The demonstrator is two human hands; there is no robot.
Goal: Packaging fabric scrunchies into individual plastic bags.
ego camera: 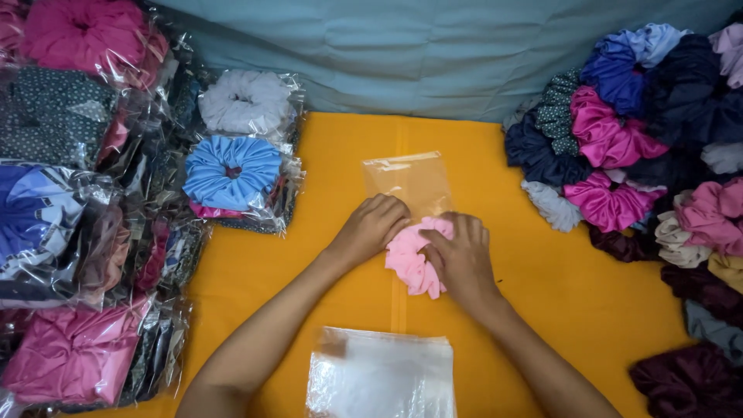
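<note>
Right hand [463, 259] and left hand [374, 224] clamped on pink scrunchie [410, 259] between them, clear bag [409, 182] just beyond

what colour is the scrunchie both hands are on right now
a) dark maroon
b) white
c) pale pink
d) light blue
c: the left hand and right hand both grip a pale pink scrunchie at the mouth of a clear plastic bag on the orange cloth; the light blue scrunchie sits bagged off to the left.
</note>
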